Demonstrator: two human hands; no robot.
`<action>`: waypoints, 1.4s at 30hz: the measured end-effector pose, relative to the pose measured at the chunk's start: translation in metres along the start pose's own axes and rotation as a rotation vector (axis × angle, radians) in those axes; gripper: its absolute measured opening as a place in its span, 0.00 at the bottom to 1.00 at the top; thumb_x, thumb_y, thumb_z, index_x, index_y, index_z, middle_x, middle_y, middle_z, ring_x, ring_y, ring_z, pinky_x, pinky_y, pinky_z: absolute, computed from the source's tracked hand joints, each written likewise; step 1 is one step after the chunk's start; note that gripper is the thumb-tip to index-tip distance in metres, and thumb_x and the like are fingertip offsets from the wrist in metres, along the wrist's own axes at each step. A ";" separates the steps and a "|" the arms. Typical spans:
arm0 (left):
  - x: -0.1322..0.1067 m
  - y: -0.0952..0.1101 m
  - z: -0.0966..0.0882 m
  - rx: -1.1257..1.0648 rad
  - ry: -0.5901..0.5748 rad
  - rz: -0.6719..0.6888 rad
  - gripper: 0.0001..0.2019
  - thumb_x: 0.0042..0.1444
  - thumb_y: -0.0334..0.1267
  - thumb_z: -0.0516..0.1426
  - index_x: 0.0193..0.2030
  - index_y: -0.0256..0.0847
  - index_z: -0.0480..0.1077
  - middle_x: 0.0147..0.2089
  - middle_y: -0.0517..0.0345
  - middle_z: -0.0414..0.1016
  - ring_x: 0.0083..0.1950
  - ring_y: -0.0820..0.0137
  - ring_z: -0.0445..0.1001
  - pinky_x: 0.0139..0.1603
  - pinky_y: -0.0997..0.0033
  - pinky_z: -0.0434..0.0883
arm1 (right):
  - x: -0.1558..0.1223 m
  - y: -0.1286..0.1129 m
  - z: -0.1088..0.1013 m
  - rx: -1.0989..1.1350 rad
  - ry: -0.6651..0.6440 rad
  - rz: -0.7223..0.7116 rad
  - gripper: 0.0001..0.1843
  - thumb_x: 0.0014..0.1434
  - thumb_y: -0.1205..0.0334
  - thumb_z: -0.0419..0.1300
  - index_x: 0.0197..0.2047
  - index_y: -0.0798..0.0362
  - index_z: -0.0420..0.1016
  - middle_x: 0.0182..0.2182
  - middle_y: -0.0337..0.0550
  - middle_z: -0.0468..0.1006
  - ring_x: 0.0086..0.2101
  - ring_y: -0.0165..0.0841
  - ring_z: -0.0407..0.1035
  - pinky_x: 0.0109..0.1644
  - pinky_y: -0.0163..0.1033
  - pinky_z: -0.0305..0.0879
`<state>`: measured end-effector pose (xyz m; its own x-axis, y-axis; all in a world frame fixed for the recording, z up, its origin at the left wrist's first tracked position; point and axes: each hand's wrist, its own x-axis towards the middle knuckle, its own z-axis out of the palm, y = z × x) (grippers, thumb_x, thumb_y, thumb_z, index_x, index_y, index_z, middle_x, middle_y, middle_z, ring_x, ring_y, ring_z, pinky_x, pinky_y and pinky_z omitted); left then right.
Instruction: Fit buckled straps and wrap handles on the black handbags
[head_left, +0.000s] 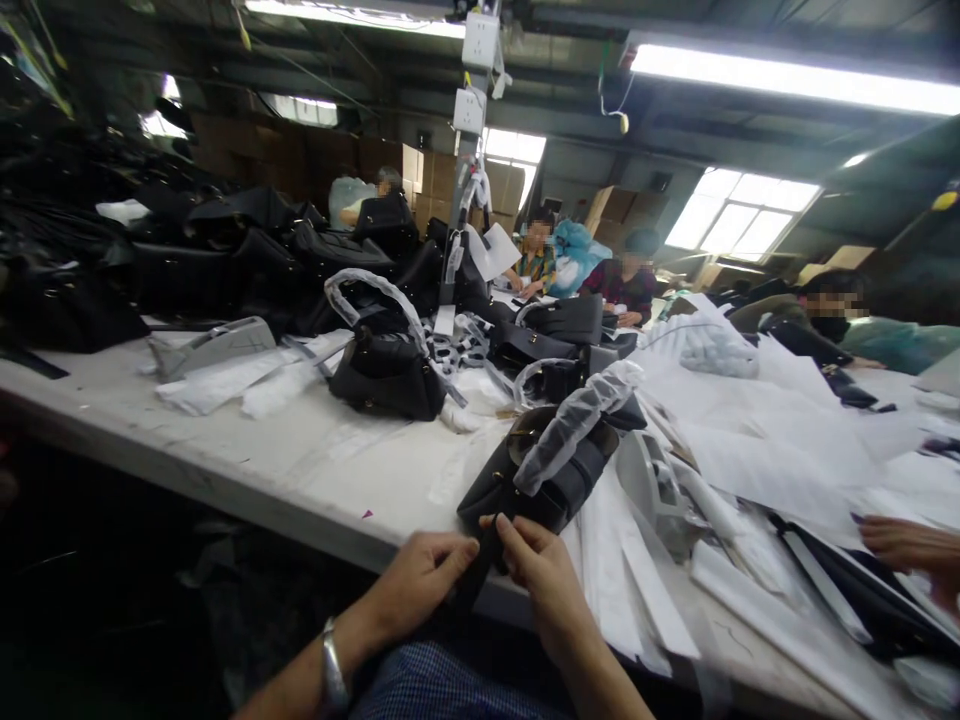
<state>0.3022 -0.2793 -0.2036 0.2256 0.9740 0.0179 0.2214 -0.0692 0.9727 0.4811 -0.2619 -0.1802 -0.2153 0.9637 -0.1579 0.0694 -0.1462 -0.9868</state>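
At the table's front edge, my left hand [420, 585] and my right hand [546, 575] are both closed on a dark strap [478, 572], thumbs and fingers pinching it. The strap hangs below the edge, and its lower end is lost in shadow. Just beyond my fingers lies a black handbag [491, 470], tilted on the tabletop. Clear wrapping covers its raised handle [574, 430]. Whether the strap joins this bag I cannot tell. A silver bracelet [332, 662] circles my left wrist.
Another black handbag [390, 375] with a wrapped handle stands on the white table [300, 470]. Black bags [247, 265] are heaped at the back left. White paper sheets [787, 420] spread to the right, near another person's hand [911, 545]. Several people sit across the table.
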 end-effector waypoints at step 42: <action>0.127 -0.082 -0.192 0.836 0.347 -0.154 0.12 0.63 0.42 0.58 0.46 0.35 0.73 0.46 0.53 0.77 0.46 0.64 0.77 0.48 0.57 0.75 | 0.011 0.006 -0.001 0.135 -0.106 0.000 0.28 0.50 0.39 0.67 0.39 0.59 0.82 0.18 0.32 0.60 0.21 0.24 0.51 0.26 0.33 0.44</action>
<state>0.1310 -0.1082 -0.2370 -0.1308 0.9861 0.1022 0.8703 0.0648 0.4882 0.4803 -0.2522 -0.1878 -0.3169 0.9359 -0.1535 -0.0610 -0.1817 -0.9815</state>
